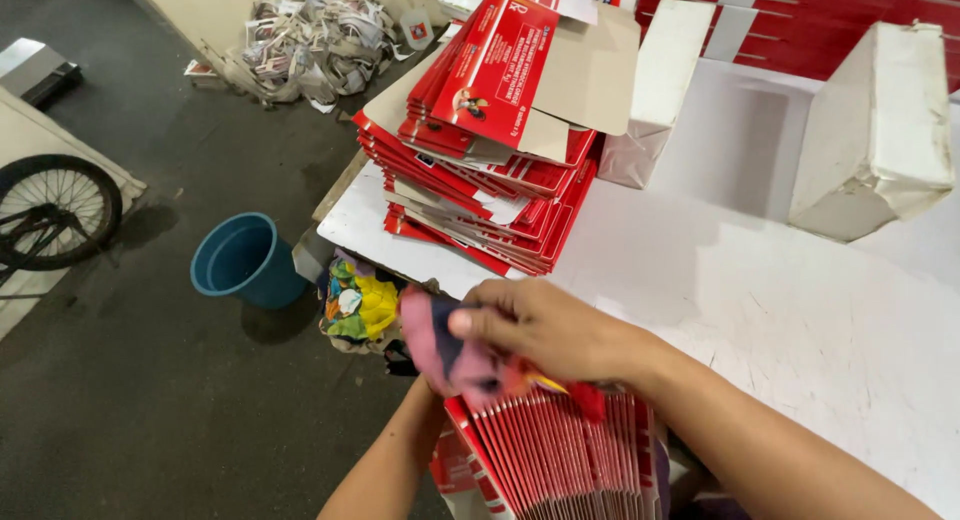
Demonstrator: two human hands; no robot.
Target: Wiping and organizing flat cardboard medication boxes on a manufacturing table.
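The right hand (540, 330) is reaching across from the right with its fingers curled closed around a bunched pink and dark rag (450, 352), pressing it down onto the upper edges of a bundle of flat red cartons (560, 450) standing on edge at the bottom middle of the view, just off the near corner of the white table (800, 320). The left hand is coming up from below, its forearm (385, 470) showing, but the hand itself is sitting hidden behind the rag and the bundle, so how its fingers are set cannot be told. The bundle is fanning slightly, its edges lining up in close rows. Further back on the table's left edge, a tall stack of flat red and brown cartons (490, 150) is leaning a little, its lower sheets overhanging the rim. Two white boxes (880, 130) are standing behind it, well apart from the hands, leaving a broad bare stretch of tabletop lying open to the right. Below the table's edge a heap of coloured scraps (355, 305) is lying beside a blue bucket (245, 260) on the dark floor, with open floor spreading left towards a bicycle wheel (50, 210) and a pile of paper waste (315, 45) against the far wall.
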